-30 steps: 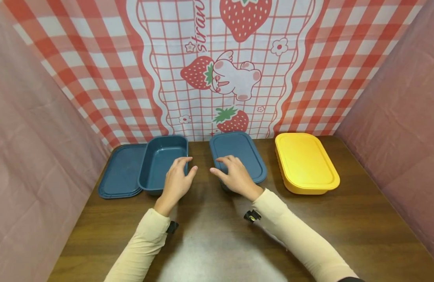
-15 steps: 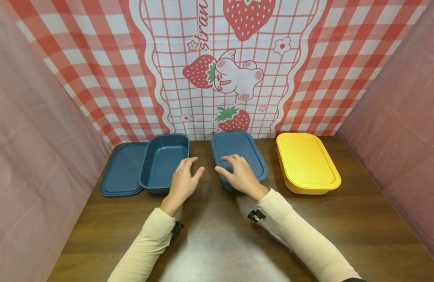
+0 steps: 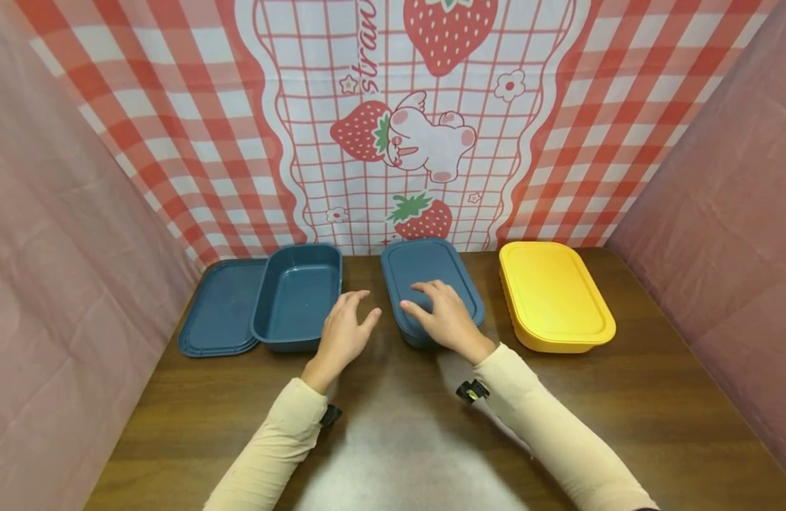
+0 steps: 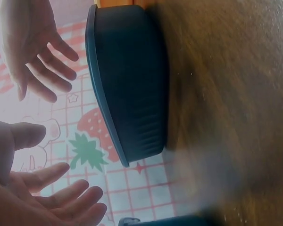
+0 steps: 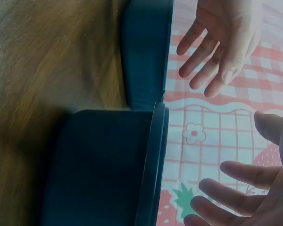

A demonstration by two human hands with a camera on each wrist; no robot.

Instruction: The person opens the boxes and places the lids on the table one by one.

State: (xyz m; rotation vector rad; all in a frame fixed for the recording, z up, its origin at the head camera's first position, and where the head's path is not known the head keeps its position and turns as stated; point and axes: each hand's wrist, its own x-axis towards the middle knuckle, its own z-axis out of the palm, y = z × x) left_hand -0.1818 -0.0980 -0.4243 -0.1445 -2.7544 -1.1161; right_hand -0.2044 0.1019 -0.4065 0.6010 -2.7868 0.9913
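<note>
My left hand (image 3: 346,333) hovers by the right front corner of an uncovered blue food container (image 3: 297,298), fingers spread and holding nothing. To its right, my right hand (image 3: 450,319) hangs above a lidded blue container (image 3: 431,273), its fingers loosely bent around air. In the left wrist view the lidded container (image 4: 127,80) stands apart from both hands. The right wrist view shows my right hand (image 5: 250,188) higher than the container's lid rim (image 5: 153,165), with the left hand (image 5: 226,37) facing it.
A loose blue lid (image 3: 220,309) lies left of the uncovered container, partly under its edge in the head view. A yellow container (image 3: 555,294) with a yellow lid stands at the right. A strawberry-print cloth (image 3: 431,135) hangs behind the wooden table (image 3: 405,440).
Both hands have drifted a little to the right and slightly toward me. The containers and the loose lid stay where they were.
</note>
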